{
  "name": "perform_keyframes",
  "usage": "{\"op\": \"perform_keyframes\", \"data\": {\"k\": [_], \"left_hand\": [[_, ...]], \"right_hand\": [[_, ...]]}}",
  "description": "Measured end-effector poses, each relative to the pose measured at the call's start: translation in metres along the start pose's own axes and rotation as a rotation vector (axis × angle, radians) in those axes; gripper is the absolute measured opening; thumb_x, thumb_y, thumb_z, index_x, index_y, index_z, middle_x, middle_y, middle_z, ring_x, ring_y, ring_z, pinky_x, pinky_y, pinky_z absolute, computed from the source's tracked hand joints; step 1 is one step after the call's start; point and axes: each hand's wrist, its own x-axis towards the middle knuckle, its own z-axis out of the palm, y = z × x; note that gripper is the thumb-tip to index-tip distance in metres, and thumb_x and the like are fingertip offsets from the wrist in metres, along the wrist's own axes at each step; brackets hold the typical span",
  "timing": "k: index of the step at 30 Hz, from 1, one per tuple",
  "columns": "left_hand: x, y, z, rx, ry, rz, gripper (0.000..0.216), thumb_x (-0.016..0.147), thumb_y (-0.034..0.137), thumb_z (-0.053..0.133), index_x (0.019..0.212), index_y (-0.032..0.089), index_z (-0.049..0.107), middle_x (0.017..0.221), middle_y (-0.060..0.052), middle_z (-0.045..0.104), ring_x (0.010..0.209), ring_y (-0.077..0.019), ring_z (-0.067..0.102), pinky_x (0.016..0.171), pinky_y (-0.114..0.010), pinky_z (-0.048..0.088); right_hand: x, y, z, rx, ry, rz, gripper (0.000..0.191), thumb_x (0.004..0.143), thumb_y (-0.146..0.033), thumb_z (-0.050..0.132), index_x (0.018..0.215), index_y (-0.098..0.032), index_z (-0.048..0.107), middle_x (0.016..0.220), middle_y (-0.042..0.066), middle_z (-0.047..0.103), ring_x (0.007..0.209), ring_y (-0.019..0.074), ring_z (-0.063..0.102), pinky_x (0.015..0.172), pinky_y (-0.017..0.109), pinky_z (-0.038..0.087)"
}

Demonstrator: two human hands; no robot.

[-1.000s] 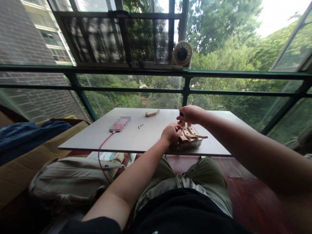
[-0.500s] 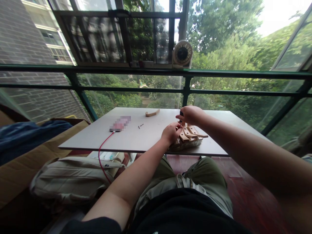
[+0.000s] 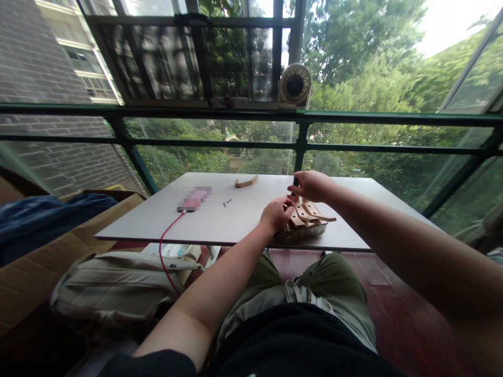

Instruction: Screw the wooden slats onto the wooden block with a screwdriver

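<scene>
A small wooden assembly of slats rests on the white table near its front edge. My left hand is closed against the assembly's left side, gripping it. Just above, my right hand is closed round a dark-handled tool that points down into the wood. A curved wooden piece lies alone at the table's far side. Two small dark screws lie left of the hands.
A pink device with a red cable sits on the table's left. Below left are a beige bag, a cardboard box and blue cloth. A green railing with a round clock runs behind.
My right hand has shifted very slightly to the right above the wooden assembly. My left hand stays on the assembly. Nothing else has moved.
</scene>
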Motion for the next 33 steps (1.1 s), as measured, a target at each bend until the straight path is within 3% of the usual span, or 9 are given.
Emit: {"op": "perform_keyframes", "data": {"k": [7,18,23,26,33], "left_hand": [[0.000,0.000,-0.002,-0.003,0.015,0.018,0.018,0.083,0.031,0.055,0.090,0.020,0.067,0.095,-0.005,0.069,0.091,-0.0182,0.062,0.083,-0.028,0.048],[0.001,-0.003,0.000,-0.020,0.016,-0.001,0.022,0.082,0.035,0.056,0.092,0.019,0.067,0.095,-0.005,0.069,0.086,-0.0173,0.063,0.077,-0.027,0.049],[0.001,-0.003,0.002,-0.033,0.016,-0.011,0.021,0.082,0.035,0.057,0.092,0.020,0.068,0.094,-0.004,0.070,0.081,-0.0160,0.063,0.075,-0.026,0.049],[0.001,-0.003,0.001,-0.037,0.023,-0.008,0.019,0.082,0.034,0.058,0.088,0.020,0.069,0.092,-0.004,0.070,0.082,-0.0163,0.063,0.077,-0.027,0.049],[0.001,-0.003,0.000,-0.056,0.027,-0.006,0.017,0.081,0.031,0.058,0.085,0.018,0.068,0.089,-0.005,0.071,0.077,-0.0151,0.063,0.073,-0.025,0.048]], "right_hand": [[-0.009,0.023,0.008,0.125,0.040,0.003,0.038,0.084,-0.054,0.047,0.088,-0.018,0.060,0.080,0.006,0.068,0.064,0.0155,0.057,0.054,0.025,0.034],[-0.020,0.049,0.027,0.285,0.062,0.036,0.032,0.082,-0.050,0.051,0.084,-0.019,0.057,0.072,0.004,0.066,0.055,0.0130,0.054,0.051,0.024,0.033],[-0.018,0.039,0.026,0.324,0.103,-0.039,0.034,0.078,-0.038,0.059,0.106,-0.020,0.051,0.081,0.003,0.066,0.064,0.0141,0.056,0.057,0.023,0.036],[-0.017,0.024,0.019,0.339,0.105,-0.114,0.041,0.079,-0.030,0.055,0.117,-0.021,0.045,0.083,0.002,0.066,0.063,0.0135,0.054,0.057,0.023,0.036],[-0.017,0.001,0.004,0.301,0.082,-0.244,0.036,0.078,-0.016,0.048,0.113,-0.021,0.047,0.094,0.003,0.065,0.067,0.0121,0.051,0.057,0.022,0.033]]}}
